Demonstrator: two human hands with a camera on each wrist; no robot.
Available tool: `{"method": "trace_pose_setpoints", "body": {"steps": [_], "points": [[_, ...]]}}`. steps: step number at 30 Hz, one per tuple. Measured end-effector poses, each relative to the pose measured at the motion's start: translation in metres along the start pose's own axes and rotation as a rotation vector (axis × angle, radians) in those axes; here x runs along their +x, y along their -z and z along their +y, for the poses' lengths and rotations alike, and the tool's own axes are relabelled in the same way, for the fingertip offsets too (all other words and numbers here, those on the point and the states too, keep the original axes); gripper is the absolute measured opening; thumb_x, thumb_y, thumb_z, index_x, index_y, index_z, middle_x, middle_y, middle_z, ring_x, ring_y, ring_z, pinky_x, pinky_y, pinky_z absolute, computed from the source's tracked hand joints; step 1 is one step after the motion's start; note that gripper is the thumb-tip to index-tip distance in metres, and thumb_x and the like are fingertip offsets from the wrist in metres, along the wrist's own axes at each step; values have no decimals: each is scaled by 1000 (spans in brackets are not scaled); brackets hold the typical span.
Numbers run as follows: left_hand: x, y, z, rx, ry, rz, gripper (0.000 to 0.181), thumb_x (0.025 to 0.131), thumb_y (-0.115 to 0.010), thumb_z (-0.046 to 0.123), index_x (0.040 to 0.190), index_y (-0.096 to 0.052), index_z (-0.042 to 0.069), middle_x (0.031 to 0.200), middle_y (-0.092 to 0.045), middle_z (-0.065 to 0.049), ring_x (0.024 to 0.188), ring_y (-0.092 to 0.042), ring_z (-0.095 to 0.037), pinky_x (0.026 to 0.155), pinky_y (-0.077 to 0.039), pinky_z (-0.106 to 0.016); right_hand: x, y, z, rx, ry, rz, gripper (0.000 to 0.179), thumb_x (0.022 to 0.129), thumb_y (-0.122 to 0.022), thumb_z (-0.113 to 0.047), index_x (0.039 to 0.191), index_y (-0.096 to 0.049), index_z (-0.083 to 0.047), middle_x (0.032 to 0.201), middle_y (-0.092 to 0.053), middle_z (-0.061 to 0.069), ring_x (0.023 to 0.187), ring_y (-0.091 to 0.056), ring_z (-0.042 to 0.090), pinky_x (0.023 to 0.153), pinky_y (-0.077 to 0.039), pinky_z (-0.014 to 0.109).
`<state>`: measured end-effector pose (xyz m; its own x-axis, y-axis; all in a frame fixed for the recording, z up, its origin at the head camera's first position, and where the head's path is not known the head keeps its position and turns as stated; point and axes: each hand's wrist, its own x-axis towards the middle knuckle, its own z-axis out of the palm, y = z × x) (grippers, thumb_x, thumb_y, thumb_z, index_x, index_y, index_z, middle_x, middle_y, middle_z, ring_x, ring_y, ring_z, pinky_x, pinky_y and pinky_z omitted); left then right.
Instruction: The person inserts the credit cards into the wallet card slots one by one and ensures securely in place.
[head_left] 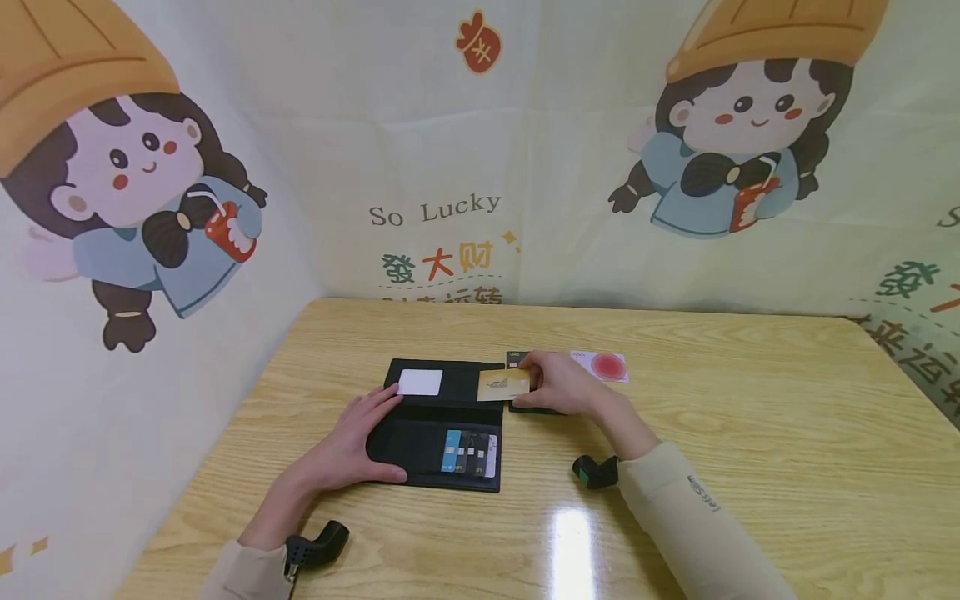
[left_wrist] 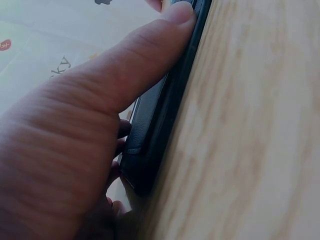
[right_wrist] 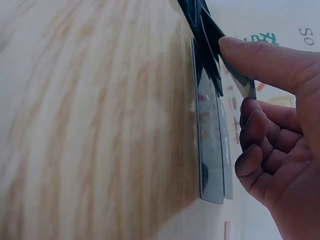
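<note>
A black card wallet [head_left: 408,429] lies spread open on the wooden table. My left hand [head_left: 348,442] rests on its left side, the thumb [left_wrist: 145,55] along the lower panel and the fingers by a white card [head_left: 420,382] on the upper panel. Between thumb and fingers, my right hand [head_left: 561,385] pinches a gold card [head_left: 497,384] by its right end. That card overlaps the upper panel's right part, tilted off the wallet in the right wrist view. Several overlapping cards [head_left: 450,451] sit at the right of the lower panel.
Dark cards [head_left: 515,359] lie partly hidden beneath the right hand, right of the wallet. Beside them is a pale card with a red circle [head_left: 609,367]. Black devices [head_left: 321,545] are strapped to both wrists. A printed cloth [head_left: 570,250] hangs behind the table.
</note>
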<state>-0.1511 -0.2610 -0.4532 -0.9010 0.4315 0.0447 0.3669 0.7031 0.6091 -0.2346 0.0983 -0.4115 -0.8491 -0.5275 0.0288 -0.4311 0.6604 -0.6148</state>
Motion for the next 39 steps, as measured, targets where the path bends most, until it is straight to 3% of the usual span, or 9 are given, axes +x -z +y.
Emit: {"method": "trace_pose_setpoints", "body": {"steps": [10, 17, 23, 39], "points": [[-1, -1, -1, -3, -3, 4, 110, 70, -87, 55, 156, -37, 8, 166, -23, -10, 151, -13, -38, 118, -4, -63, 12, -16, -7, -75, 41, -29, 56, 84, -85, -26, 124, -61, 5, 81, -59, -1, 74, -53, 15, 72, -48, 29], [-3, 0, 0, -11, 24, 5, 111, 69, -88, 55, 156, -37, 9, 166, -22, -10, 151, -11, -38, 117, -5, -64, 8, -12, -2, -115, -3, -33, 56, 83, -86, -26, 124, -63, 3, 82, -60, 0, 73, -53, 16, 69, -48, 30], [-3, 2, 1, -5, 8, 8, 111, 68, -88, 54, 156, -38, 7, 165, -23, -11, 151, -12, -38, 118, -5, -63, 7, -9, -4, -122, -4, -39, 53, 84, -84, -28, 124, -65, 1, 86, -60, 0, 77, -54, 17, 71, -48, 30], [0, 1, 3, -18, 4, 4, 111, 68, -89, 52, 156, -38, 7, 165, -23, -11, 151, -13, -38, 118, -3, -62, 11, -12, -7, -148, 91, -28, 42, 87, -82, -26, 114, -68, 2, 84, -59, 0, 78, -53, 17, 75, -49, 31]]}}
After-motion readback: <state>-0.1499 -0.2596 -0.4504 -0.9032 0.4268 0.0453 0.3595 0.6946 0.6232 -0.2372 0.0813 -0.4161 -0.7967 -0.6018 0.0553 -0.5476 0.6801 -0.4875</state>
